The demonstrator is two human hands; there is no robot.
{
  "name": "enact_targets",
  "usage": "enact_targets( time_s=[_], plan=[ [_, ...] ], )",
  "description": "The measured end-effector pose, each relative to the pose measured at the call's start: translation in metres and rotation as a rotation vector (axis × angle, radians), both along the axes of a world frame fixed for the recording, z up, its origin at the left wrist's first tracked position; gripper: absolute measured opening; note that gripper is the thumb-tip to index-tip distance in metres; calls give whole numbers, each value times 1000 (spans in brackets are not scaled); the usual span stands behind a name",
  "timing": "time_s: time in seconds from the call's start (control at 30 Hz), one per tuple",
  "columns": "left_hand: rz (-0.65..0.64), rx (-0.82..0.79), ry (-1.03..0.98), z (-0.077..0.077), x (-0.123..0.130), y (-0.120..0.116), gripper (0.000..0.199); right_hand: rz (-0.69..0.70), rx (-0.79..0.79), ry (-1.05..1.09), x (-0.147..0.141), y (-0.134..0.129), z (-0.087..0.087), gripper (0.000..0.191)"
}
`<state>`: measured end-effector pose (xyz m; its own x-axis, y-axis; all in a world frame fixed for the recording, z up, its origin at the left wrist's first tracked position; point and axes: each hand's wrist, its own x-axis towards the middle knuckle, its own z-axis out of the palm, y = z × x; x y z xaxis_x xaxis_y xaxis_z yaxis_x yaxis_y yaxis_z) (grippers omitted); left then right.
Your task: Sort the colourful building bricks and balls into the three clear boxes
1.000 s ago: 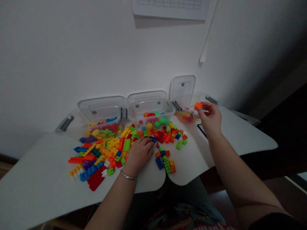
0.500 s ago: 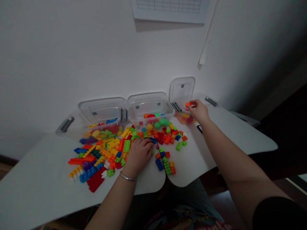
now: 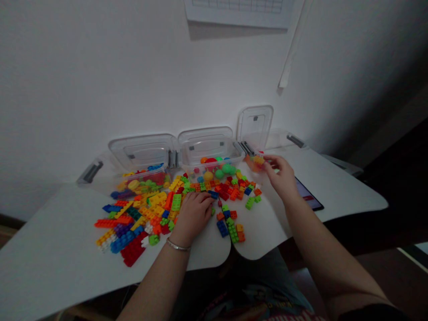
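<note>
My left hand [image 3: 193,211] rests on the loose pile of colourful plastic building bricks [image 3: 150,209], its fingertips next to a blue brick [image 3: 213,194]. A silver bangle [image 3: 178,245] circles that wrist. My right hand [image 3: 280,176] hovers at the clear plastic box of mixed bricks [image 3: 257,162], with its fingers apart and no brick visible in them. Part of that box is hidden behind the fingers. The orange brick from the earlier frames does not show.
A white desk [image 3: 56,227] bears the bricks. Beside the right box stands a clear box of coloured balls [image 3: 214,167], and another clear box [image 3: 142,180] holds bricks at left. A dark tablet [image 3: 308,197] lies at right. The wall rises directly behind.
My right hand has moved down and back from above the box, and no orange brick shows in it. More of the tablet is visible. My left hand has stayed in place.
</note>
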<state>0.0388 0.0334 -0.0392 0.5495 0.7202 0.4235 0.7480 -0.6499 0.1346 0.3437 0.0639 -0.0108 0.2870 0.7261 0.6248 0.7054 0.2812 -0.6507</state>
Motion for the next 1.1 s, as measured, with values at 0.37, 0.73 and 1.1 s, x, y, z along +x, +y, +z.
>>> enact_targets(
  time_s=[0.37, 0.73, 1.1],
  plan=[
    [4, -11, 16, -1, -1, 0, 22, 101, -208, -147, -18, -39, -72, 21],
    [0, -7, 18, -2, 0, 1, 22, 192, -179, -225, -24, -38, -71, 33],
    [-11, -12, 6, -4, -1, 1, 22, 219, -192, -270, -23, -38, -75, 36]
  ],
)
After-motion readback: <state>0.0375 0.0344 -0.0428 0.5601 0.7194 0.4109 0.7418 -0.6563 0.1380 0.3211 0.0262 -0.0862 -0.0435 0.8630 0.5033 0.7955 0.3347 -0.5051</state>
